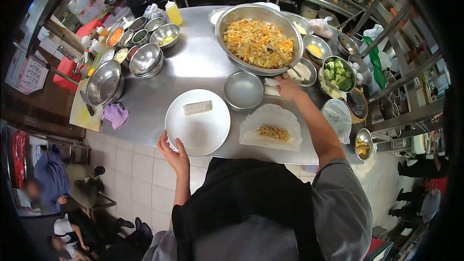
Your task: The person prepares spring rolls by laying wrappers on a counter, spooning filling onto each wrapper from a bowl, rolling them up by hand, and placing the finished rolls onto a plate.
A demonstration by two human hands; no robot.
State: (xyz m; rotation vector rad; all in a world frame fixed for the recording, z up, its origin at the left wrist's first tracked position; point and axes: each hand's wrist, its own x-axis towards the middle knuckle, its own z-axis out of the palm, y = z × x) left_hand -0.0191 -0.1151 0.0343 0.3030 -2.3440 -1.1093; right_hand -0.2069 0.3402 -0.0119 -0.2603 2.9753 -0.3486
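Note:
My left hand (pixel 176 155) is at the near left edge of a white plate (pixel 198 133), its fingers apart and holding nothing. One pale wrapped spring roll (pixel 197 107) lies on the plate. My right hand (pixel 289 89) reaches to more spring rolls (pixel 270 87) beside a small steel bowl (pixel 243 90). Its fingers close at their right end, which they partly hide. Below that arm, a thin translucent wrapper (pixel 251 125) lies flat with a mound of shredded filling (pixel 273 133) on it. A large steel colander (pixel 227 50) behind holds shredded vegetable filling (pixel 258 41) and a utensil.
Several steel bowls (pixel 145 59) and a yellow squeeze bottle (pixel 173 13) stand at the left. A knife (pixel 87 104) lies on a cutting board (pixel 79 116) near a purple cloth (pixel 115 115). Broccoli (pixel 338 73) and eggs (pixel 357 71) sit at the right. Other people are around.

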